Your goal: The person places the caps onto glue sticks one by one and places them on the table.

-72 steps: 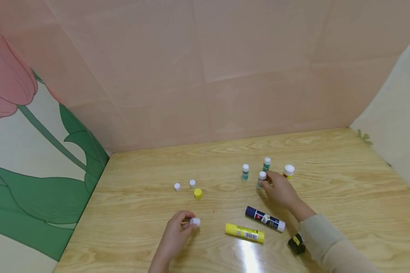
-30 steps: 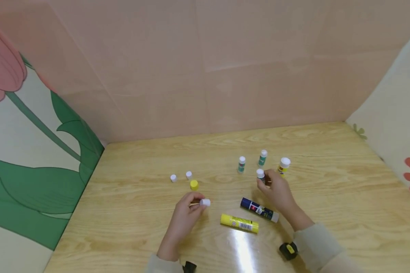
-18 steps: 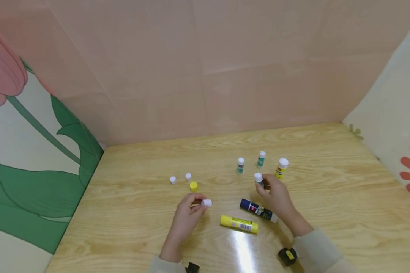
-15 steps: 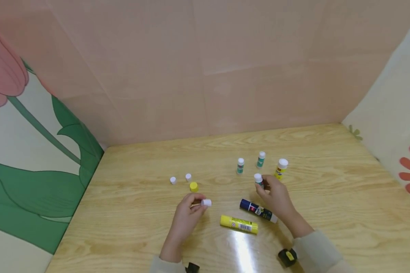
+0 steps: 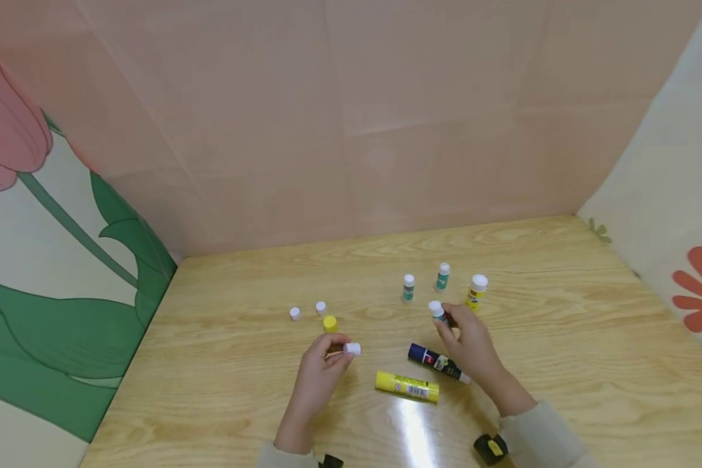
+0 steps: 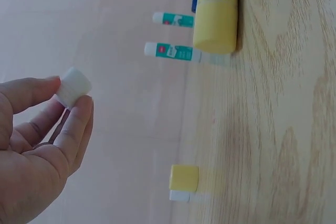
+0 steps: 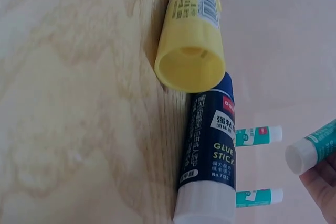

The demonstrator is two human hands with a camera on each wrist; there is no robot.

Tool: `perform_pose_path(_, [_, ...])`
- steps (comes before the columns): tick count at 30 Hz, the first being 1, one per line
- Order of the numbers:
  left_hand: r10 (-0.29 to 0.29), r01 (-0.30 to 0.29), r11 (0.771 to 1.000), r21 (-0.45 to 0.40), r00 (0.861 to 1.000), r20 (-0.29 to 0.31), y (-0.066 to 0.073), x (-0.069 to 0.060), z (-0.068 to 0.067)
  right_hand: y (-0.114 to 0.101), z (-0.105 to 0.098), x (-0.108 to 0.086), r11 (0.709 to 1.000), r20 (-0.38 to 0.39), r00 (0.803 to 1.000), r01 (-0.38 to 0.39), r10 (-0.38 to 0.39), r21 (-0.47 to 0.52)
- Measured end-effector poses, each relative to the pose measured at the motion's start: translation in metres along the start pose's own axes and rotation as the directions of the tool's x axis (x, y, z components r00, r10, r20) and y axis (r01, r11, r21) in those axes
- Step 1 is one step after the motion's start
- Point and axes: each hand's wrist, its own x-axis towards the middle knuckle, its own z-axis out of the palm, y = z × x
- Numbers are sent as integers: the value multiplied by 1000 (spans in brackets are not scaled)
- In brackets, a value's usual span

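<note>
A small white cap (image 5: 353,349) is pinched between the thumb and fingers of my left hand (image 5: 318,374), raised off the table in the left wrist view. In my right hand (image 5: 470,338) I grip a small teal glue stick (image 7: 321,142) with a white end. Two similar teal glue sticks, one nearer (image 5: 408,289) and one farther (image 5: 442,277), stand upright behind it. Beside them stands a yellow stick with a white cap (image 5: 477,292). Between my hands lie a navy glue stick (image 5: 435,361) and a yellow tube (image 5: 406,387), whose facing end looks hollow in the right wrist view.
Left of centre on the wooden table (image 5: 210,377) sit two small white caps, one left (image 5: 295,314) and one right (image 5: 320,308), near a yellow cap (image 5: 330,324). A pink sheet (image 5: 257,130) rises along the back edge. Black devices sit at both wrists.
My left hand has moved forward and right with the white cap. My right hand has drawn the teal glue stick away from the standing ones, toward me. The view has shifted slightly.
</note>
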Motion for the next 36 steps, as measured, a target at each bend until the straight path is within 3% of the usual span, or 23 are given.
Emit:
perform_pose_path(12, [-3,3,1000,-3,1000,-3,-1,-1,2,-7,1,-3,998,-21,998,58,-57,11])
perform_pose_path(30, [14,-14,999,-29,1000,9,-2,0,3,-13,0,-7,997,28,996,80,-80,-3])
perform_pose_path(36, [12,-12,999,-37,1000,8,-1,0,5,-16,0,-9,991,53,990,131,-131,16])
